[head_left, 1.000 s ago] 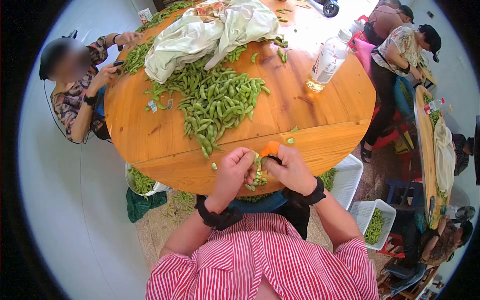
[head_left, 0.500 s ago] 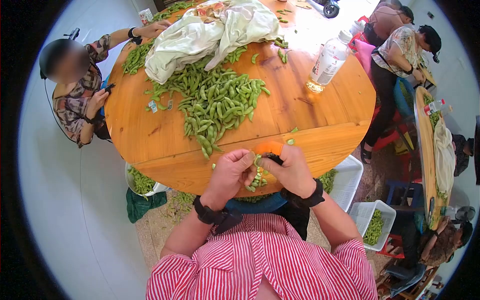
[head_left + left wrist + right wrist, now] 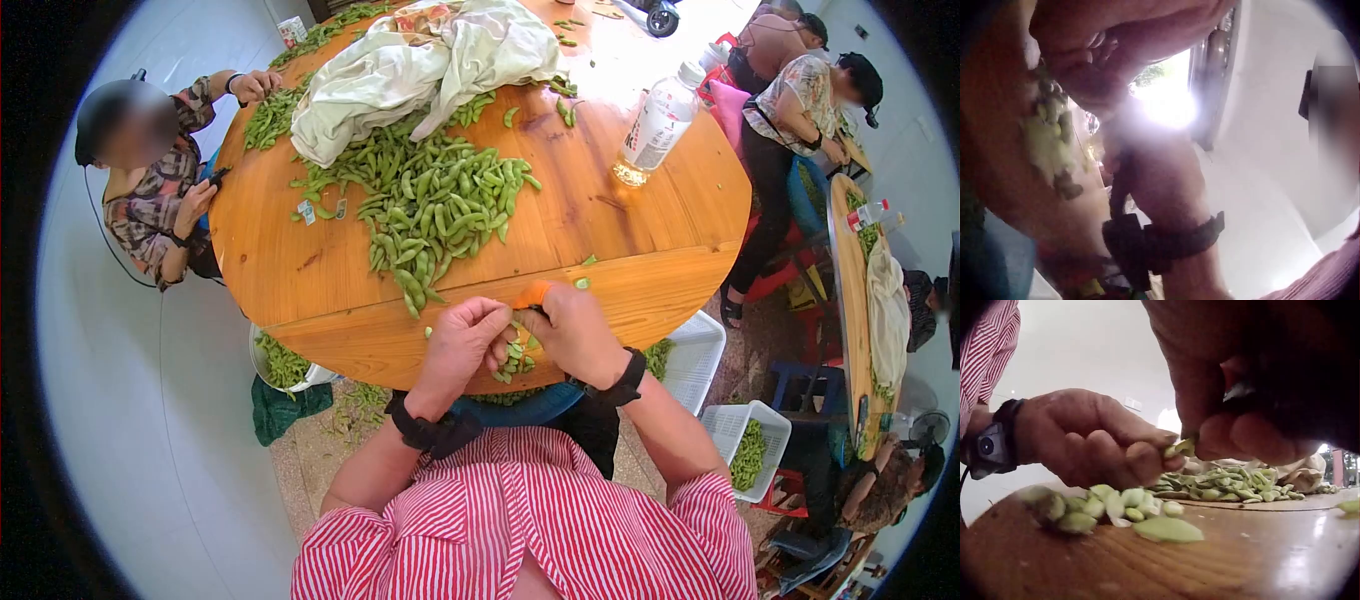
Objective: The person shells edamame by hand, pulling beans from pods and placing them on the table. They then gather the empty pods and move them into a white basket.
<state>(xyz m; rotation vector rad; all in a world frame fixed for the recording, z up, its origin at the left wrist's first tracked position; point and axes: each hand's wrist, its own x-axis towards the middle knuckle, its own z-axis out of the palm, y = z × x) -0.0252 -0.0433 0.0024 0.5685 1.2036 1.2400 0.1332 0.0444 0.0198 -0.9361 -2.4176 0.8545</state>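
Note:
Close together at the table's near edge, my left hand (image 3: 465,340) and right hand (image 3: 572,338) meet over a small pile of shelled green soybeans (image 3: 1125,503) and pods. In the right wrist view, the left thumb and forefinger pinch one end of a green soybean pod (image 3: 1180,449), while the right fingertips pinch its other end. An orange cover (image 3: 533,294) wraps a right finger. One flat pod (image 3: 1168,530) lies on the wood below. The left wrist view is dim and glared, and the pod is hidden there.
A large heap of soybean pods (image 3: 440,205) lies beyond the hands, with a pale cloth (image 3: 390,75) over its back. A drink bottle (image 3: 655,130) stands right of it. Another person (image 3: 150,190) sits at the left. White baskets (image 3: 700,360) stand below at the right.
My right hand has turned and its orange-covered finger has shifted, while both hands stay together at the edge. The person at left reached further over the table, then drew that arm back.

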